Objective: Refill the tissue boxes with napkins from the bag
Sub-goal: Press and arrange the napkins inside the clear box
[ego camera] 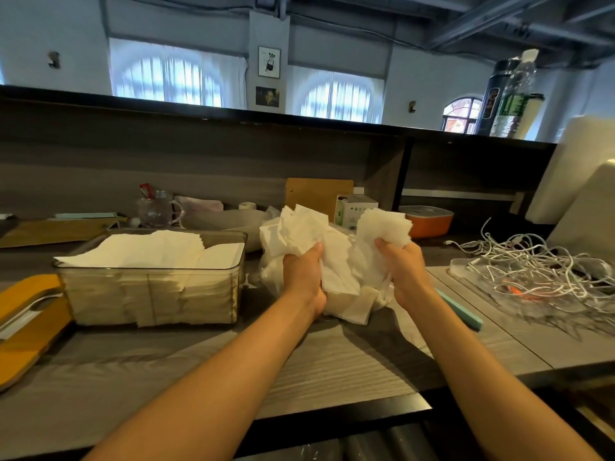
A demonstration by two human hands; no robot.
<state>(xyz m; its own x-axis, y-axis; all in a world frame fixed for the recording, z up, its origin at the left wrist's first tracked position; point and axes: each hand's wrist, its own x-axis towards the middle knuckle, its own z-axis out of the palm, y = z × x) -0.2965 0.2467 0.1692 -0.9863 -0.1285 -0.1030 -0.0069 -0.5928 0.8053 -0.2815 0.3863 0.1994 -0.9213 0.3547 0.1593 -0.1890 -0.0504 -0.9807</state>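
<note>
A clear plastic bag [336,296] of white napkins sits mid-table. My left hand [304,272] grips a crumpled bunch of napkins [299,232] at the bag's left side. My right hand [401,266] holds a separate stack of napkins [382,227] lifted above the bag's right side. Left of the bag stands a clear tissue box [151,294], packed with upright napkins and with loose sheets lying across its top. An orange lid [23,322] lies flat at the far left.
A tangle of white cables [532,269] on a clear tray fills the right side. Behind the bag are a glass mug [156,211], a small white carton [354,211] and an orange container [427,221]. A teal strip [461,311] lies beside my right forearm.
</note>
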